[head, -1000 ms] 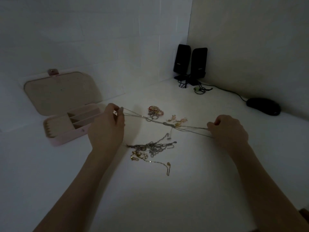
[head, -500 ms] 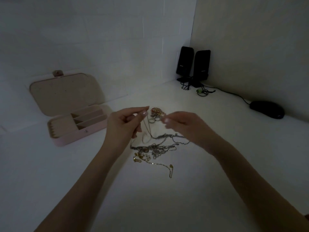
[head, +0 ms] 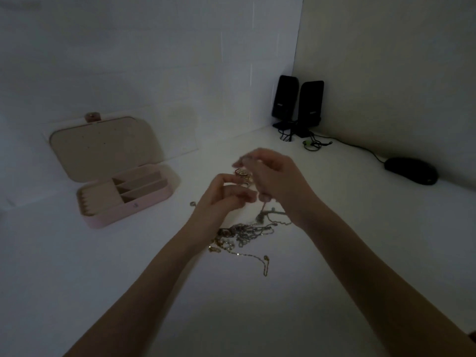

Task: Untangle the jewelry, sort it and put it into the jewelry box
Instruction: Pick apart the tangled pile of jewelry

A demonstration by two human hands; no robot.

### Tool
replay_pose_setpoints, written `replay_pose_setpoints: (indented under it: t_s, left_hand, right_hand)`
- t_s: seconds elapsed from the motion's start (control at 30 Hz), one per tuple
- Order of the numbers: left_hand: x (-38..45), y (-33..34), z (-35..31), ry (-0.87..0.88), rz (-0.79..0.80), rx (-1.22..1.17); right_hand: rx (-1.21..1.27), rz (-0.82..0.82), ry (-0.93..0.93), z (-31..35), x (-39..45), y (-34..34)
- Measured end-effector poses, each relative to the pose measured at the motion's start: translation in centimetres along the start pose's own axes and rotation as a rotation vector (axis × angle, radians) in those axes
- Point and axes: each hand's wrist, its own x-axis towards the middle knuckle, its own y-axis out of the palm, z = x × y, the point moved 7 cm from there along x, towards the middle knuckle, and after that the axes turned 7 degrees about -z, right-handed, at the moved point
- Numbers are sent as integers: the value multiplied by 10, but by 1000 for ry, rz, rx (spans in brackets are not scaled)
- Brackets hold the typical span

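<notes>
A tangle of silver and gold chains (head: 244, 233) lies on the white table in the middle. A thin gold chain (head: 257, 257) trails toward me from it. My right hand (head: 273, 184) is raised over the pile with curled fingers, and a silver chain (head: 264, 212) hangs from it down to the tangle. My left hand (head: 226, 199) is close beside it, fingers curled near the same chain; its grip is blurred. Rings (head: 243, 175) lie just behind the hands. The pink jewelry box (head: 123, 194) stands open at the left.
A small ring (head: 192, 203) lies alone left of my left hand. Two black speakers (head: 296, 104) with cables stand in the back corner. A black mouse (head: 410, 170) sits at the right by the wall.
My hands, stretched wide apart with a chain taut between them, have come together above the pile. The chain now hangs slack from my right hand.
</notes>
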Motion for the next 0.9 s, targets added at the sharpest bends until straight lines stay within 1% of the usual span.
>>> replay_pose_setpoints:
  t_s: [0.03, 0.1, 0.13, 0.17, 0.2, 0.27, 0.37, 0.43, 0.53, 0.6, 0.63, 0.7, 0.77, 0.8, 0.9]
  left_hand:
    - [-2, 8, 1, -5, 63, 14]
    - [-8, 24, 1, 41, 160, 103]
    - [-9, 28, 1, 67, 177, 147]
    - [-9, 29, 1, 81, 166, 160]
    - [-8, 26, 3, 73, 127, 149]
    - [-4, 15, 7, 14, 30, 111]
    - [-2, 4, 15, -77, -40, 88]
    - [-2, 3, 16, -108, -44, 80]
    - [-2, 3, 11, -113, -40, 42]
    - [-2, 2, 9, -135, -45, -24]
    - [-1, 1, 9, -140, -61, -37]
    - [0, -5, 8, -126, -123, -42]
    - [2, -12, 7, -95, -179, -38]
    - [3, -14, 6, -88, -181, -39]
    - [5, -14, 4, -84, -119, -35]
  right_hand:
    - [62, 15, -20, 9, 1, 1]
    - [158, 101, -39, 24, 0, 11]
    - [169, 136, -58, 31, -1, 16]
    - [148, 136, -100, 37, -1, 19]
    - [106, 104, -153, 43, 0, 18]
    - [31, -20, -233, 48, 3, 7]
    - [32, -176, -255, 45, 6, -20]
    - [83, -273, -232, 40, 7, -37]
    - [192, -479, -135, 25, 8, -70]
    - [164, -566, -85, 13, 8, -86]
    - [159, -583, -66, 7, 6, -90]
    - [258, -551, -8, -6, 4, -91]
    - [411, -473, 38, -15, 3, -86]
    - [423, -444, 45, -18, 2, -84]
    - [313, -356, 31, -20, 0, -76]
